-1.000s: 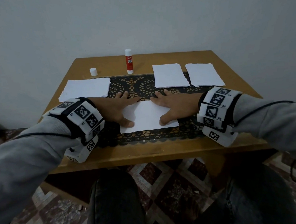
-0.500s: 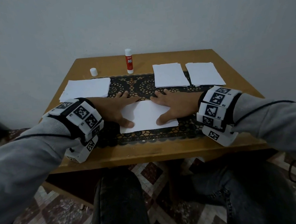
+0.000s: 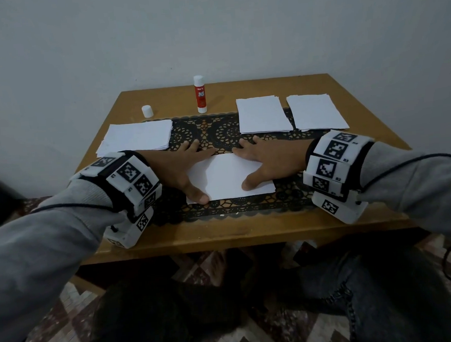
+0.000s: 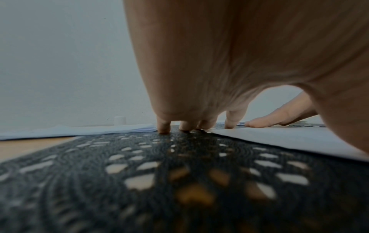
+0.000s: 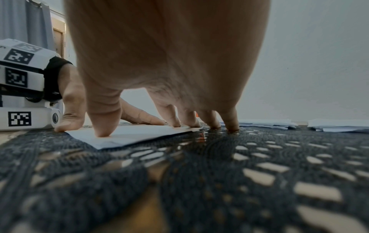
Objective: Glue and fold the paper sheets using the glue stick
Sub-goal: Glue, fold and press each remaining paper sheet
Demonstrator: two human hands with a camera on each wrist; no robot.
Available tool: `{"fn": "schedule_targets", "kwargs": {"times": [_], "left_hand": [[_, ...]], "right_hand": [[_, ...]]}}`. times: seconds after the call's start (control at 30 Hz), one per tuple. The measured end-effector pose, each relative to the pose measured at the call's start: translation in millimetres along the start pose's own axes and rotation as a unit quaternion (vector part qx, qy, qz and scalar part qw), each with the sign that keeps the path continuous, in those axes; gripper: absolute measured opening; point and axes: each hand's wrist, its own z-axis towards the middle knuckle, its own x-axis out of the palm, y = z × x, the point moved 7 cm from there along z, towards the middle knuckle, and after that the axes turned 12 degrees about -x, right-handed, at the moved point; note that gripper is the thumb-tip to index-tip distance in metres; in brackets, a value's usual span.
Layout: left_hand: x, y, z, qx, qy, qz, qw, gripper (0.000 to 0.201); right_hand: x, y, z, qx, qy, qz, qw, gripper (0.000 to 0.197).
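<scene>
Grey wall behind, small wood table (image 3: pixel 223 232) w/ black lace mat (image 3: pixel 248 209) across the middle. Folded sheet (image 3: pixel 227 178) lies on mat at near centre. Left hand (image 3: pixel 173 169) & right hand (image 3: pixel 269 159) both flat on it, fingers straight & spread, gripping nothing; thumbs on near edge, fingertips at far edge, prob. pressing fold so glue bonds. Glue stick (image 3: pixel 200 93) upright at table back, uncapped, cap (image 3: pixel 147 111) just left of it, likely left open for next sheet. One stack (image 3: pixel 136 135) far left, two stacks (image 3: pixel 263 114) (image 3: pixel 316 112) far right; can't tell which are done vs. blank.
</scene>
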Motion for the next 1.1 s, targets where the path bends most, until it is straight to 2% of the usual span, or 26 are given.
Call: {"fn": "schedule_targets", "kwargs": {"times": [0.2, 0.43, 0.63, 1.1], "left_hand": [[-0.1, -0.4, -2.5, 0.000, 0.001, -0.001, 1.000, 0.125], [-1.7, -1.8, -5.3, 0.006, -0.002, -0.021, 1.000, 0.108], [-2.0, -3.0, -5.7, 0.001, -0.006, -0.008, 1.000, 0.109], [0.3, -1.9, -2.1, -0.003, -0.002, 0.005, 1.000, 0.114]], "right_hand": [[-0.2, -0.6, -0.9, 0.002, -0.001, -0.001, 1.000, 0.092], [0.2, 0.1, -1.1, 0.001, -0.001, 0.010, 1.000, 0.093], [2.3, -0.3, -0.9, -0.008, 0.005, 0.010, 1.000, 0.101], [1.5, -1.4, 0.5, -0.010, -0.001, 0.001, 1.000, 0.101]]}}
